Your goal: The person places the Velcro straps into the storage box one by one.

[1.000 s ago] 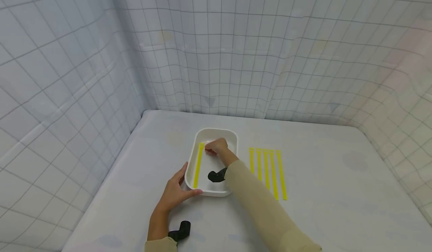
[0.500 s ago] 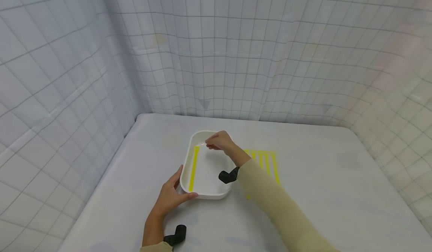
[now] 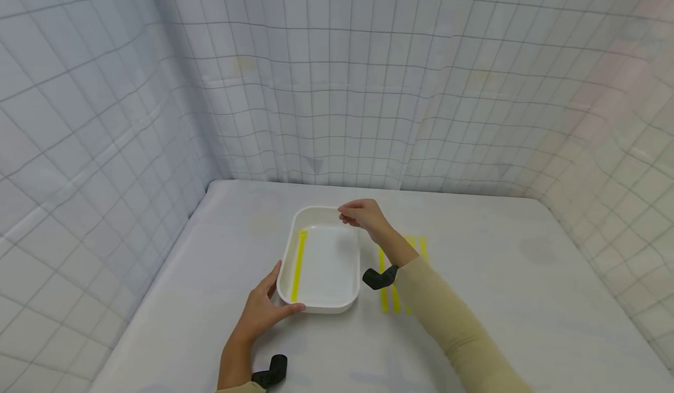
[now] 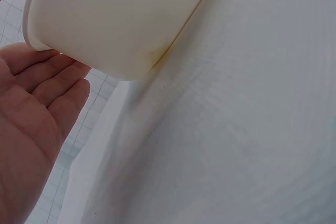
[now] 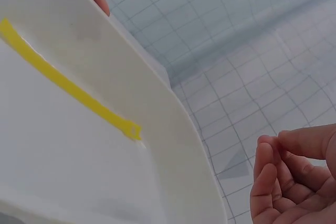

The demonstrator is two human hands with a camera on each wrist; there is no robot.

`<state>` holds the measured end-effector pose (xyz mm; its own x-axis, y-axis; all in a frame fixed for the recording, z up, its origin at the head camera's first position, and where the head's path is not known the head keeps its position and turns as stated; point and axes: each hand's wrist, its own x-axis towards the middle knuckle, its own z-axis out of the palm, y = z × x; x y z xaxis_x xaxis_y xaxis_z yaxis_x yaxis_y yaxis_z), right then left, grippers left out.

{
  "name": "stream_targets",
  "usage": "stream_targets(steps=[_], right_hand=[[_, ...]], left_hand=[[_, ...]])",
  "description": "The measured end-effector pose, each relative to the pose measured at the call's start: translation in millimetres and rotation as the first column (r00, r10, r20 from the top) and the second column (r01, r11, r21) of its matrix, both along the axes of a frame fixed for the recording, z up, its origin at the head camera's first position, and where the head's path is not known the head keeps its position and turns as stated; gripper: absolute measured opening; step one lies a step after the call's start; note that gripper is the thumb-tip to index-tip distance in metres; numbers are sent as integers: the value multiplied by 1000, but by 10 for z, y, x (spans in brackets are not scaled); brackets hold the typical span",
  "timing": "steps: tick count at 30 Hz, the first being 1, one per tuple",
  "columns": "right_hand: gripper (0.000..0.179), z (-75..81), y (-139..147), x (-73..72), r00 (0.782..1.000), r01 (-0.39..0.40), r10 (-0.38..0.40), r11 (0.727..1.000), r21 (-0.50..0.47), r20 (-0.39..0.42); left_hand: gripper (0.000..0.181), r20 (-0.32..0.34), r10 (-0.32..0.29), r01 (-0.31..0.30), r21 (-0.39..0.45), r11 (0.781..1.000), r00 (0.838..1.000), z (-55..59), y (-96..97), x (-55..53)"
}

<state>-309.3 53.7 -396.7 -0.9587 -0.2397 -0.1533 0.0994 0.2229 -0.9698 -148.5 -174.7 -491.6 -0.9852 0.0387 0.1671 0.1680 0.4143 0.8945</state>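
A white tray (image 3: 323, 264) stands on the table with one yellow cable strap (image 3: 298, 267) lying lengthwise along its left side. The strap's slotted end (image 5: 132, 129) shows in the right wrist view. My left hand (image 3: 260, 308) spans the tray's near left corner, thumb at the near rim and fingers along the left wall; in the left wrist view those fingers look fairly straight under the rim. Over the tray's far right corner is my right hand (image 3: 363, 214). Its fingers are curled, thumb tip meeting fingertip, and nothing shows between them in the right wrist view.
Several more yellow straps (image 3: 384, 299) lie side by side on the table right of the tray, partly hidden by the right forearm. Black camera mounts (image 3: 380, 278) sit at both wrists. White gridded cloth (image 3: 326, 89) surrounds the table at the back and sides.
My right hand has lifted from inside the tray beside the strap and moved right to the far right rim. The left hand stays at the tray's corner. The head view has shifted slightly.
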Motion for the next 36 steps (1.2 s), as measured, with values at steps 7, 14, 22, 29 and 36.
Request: stream_targets(steps=[7, 14, 22, 29, 36], right_hand=[[27, -126, 246, -2, 996, 89, -89, 995, -52, -1], [26, -293, 472, 9, 980, 199, -199, 979, -43, -4], [23, -453, 611, -5, 959, 283, -283, 957, -63, 22], [23, -565, 695, -28, 939, 344, -342, 937, -51, 44], [21, -656, 763, -52, 918, 391, -393, 919, 55, 47]], left_hand=[[109, -10, -6, 6, -7, 1000, 1000, -12, -9, 2], [109, 10, 10, -9, -13, 1000, 1000, -10, -4, 13], [109, 19, 15, -15, -17, 1000, 1000, -12, -12, 12], [109, 22, 4, -4, 1, 1000, 1000, -8, -6, 20], [109, 22, 0, 0, -3, 1000, 1000, 5, -4, 9]])
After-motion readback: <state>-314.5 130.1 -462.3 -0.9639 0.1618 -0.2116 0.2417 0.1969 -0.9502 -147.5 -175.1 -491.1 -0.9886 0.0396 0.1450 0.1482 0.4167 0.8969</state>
